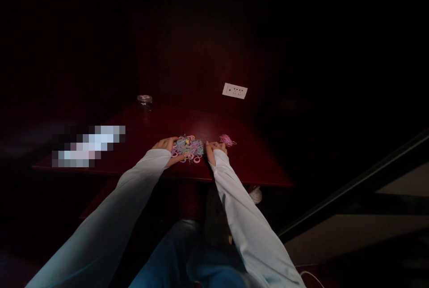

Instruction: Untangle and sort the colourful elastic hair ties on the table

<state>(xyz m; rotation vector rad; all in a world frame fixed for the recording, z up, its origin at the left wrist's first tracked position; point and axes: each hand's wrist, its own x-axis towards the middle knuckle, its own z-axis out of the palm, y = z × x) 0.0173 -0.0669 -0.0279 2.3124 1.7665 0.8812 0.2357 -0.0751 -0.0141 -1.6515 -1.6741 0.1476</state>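
As we lean over the dark red bench (248, 167), we have both hands at a mixed heap of small colourful bands (188, 146), which lies near the front edge, roughly midway along it. Our left hand (163, 143) is spread wide along the heap's left side, fingers toward the far edge and thumb across the near one; whether it pinches any band, we cannot tell. Our right hand (214, 147) is at the heap's right side with its fingers curled in, narrower than the left; we cannot make out whether something sits between its fingertips. Just beyond that hand, to the right, we see a separate pink bundle (227, 140), apart from the heap. Pinks, purples, greens and a little yellow show among the bands, and a few pink rings lie toward us. Farther back on the left we have a clear lidded jar (145, 99), and a white socket plate (235, 91) is on the dark wall behind. Pale long sleeves (241, 216) cover our arms.
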